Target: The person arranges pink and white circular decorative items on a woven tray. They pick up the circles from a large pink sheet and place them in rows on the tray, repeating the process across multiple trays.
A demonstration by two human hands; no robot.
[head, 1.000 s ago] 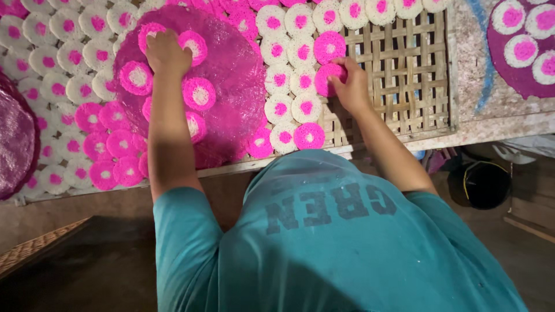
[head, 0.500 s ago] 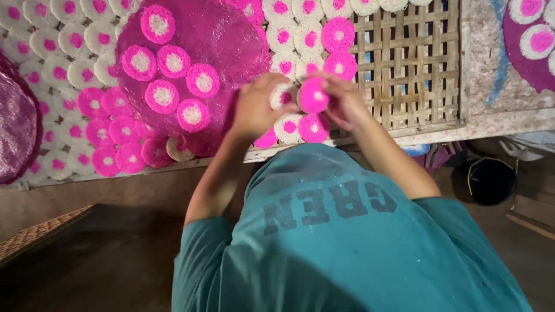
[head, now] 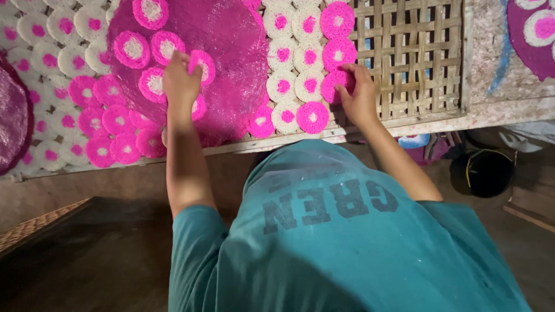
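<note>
Right now I have both arms stretched forward over a woven bamboo tray (head: 416, 58) covered with small round discs in pink and white. My left hand (head: 180, 81) lies at about eleven o'clock from my chest, on a large round magenta sheet (head: 231, 40) that carries several pink discs with white centres. Its fingers are curled, and they close around the edge of one such pink disc (head: 203, 65), which sits partly under the fingertips; the thumb side is hidden from me, so I cannot tell how firm that hold is.

My right hand (head: 359, 95) is at about one o'clock, at the edge of the laid-out rows where the bare lattice of the tray begins. Its fingers are bent and pressed down on a pink disc with a white centre (head: 334, 85), which lies flat on the tray; the palm covers part of it. Directly at twelve o'clock from that disc, two more pink discs continue the column, and at nine o'clock of it stand columns of white discs with pink centres (head: 283, 55). Another pink disc (head: 312, 117) lies just beside the right wrist, toward seven o'clock.

Far out at nine o'clock, more white and pink discs fill the tray, and a second magenta sheet (head: 14, 115) shows at the frame's edge. My teal shirt (head: 347, 242) fills the lower view.
</note>
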